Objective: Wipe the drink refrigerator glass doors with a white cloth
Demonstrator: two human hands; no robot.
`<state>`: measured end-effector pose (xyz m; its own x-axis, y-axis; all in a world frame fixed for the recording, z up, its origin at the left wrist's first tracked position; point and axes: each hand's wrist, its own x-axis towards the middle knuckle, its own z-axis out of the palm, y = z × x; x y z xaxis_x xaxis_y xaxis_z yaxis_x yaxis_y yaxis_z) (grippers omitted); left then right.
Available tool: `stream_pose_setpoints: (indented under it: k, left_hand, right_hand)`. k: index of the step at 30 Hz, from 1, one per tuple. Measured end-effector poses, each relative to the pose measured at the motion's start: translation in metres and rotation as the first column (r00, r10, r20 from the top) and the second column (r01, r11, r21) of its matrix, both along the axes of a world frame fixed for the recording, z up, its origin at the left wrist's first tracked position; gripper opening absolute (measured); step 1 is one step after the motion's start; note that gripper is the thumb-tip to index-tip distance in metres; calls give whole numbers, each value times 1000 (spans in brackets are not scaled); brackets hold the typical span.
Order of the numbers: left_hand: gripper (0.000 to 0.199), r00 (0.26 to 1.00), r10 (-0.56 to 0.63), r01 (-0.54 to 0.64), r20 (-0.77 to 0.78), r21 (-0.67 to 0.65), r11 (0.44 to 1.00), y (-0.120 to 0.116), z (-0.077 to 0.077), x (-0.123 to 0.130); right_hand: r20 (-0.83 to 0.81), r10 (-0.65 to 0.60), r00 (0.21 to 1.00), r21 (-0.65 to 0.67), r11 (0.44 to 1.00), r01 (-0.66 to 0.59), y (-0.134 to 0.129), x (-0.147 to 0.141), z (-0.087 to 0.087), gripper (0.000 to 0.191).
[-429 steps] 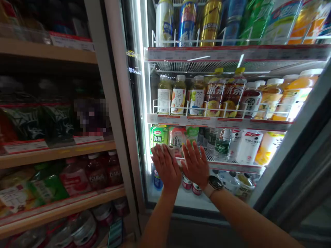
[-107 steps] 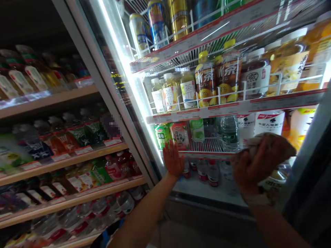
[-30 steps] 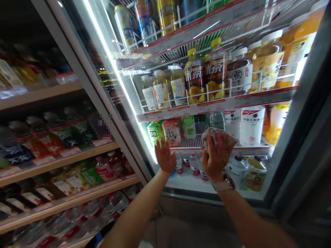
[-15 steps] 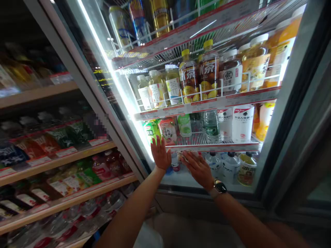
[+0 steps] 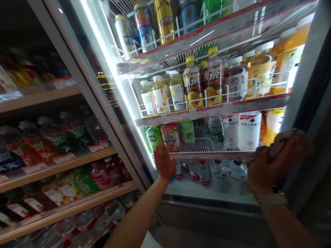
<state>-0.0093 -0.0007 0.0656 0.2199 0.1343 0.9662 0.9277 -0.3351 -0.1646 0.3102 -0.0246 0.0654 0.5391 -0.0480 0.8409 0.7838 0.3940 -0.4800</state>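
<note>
I have the left hand [image 5: 165, 163] held up flat, fingers apart, to the glass door [image 5: 204, 203] of a brightly lit drinks fridge [image 5: 186, 189], and the right hand [image 5: 266, 175] has its fingers clamped on a crumpled cloth [image 5: 280, 143] near the door's right edge; I cannot tell whether the cloth touches it. To the left, wooden shelves [image 5: 103, 154] of bottles [image 5: 99, 179] stand in dimness.

Bare forearms [image 5: 141, 217] and a pale wristband [image 5: 270, 199]
The broad, light grey-beige band wraps the right wrist, with a sliver of dark watch case [image 5: 276, 189] showing at its upper edge.
</note>
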Motion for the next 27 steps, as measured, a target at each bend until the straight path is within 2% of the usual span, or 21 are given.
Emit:
stream_pose_setpoints:
  k: [4,8,12,16,19,21,24,27]
  left_hand:
    - [61,1000,27,-27,0,-1,1000,-2,-1,0]
    - [62,998,70,-70,-5,-23,997,-4,-5,-2]
    - [64,995,96,-97,-21,-57,994,-5,-10,-4]
    - [64,992,118,-120,-37,-47,992,-6,-12,-5]
    - [62,992,120,-122,-44,-40,992,-6,-11,-5]
    - [62,993,108,-109,-42,-29,994,-6,-9,-5]
    - [61,994,104,-105,-35,-15,994,-6,-8,-5]
    - [62,994,108,-109,-30,-26,994,-6,-8,-5]
  right_hand:
    - [106,46,993,-55,998,-41,1,-47,7,65]
    - [242,80,967,-121,991,-52,0,-104,6,64]
    - [303,150,941,-171,980,-102,-2,-152,-6,69]
    - [385,264,884,-247,953,-177,-4,-185,-29,62]
    - [471,344,812,-289,930,-227,-6,-194,-45,59]
    - [516,361,777,-289,927,-239,-7,-192,-49,58]
    - [557,350,753,-294,931,-215,-9,-178,-44,56]
    - [516,307,800,-275,943,-185,-11,-151,-28,57]
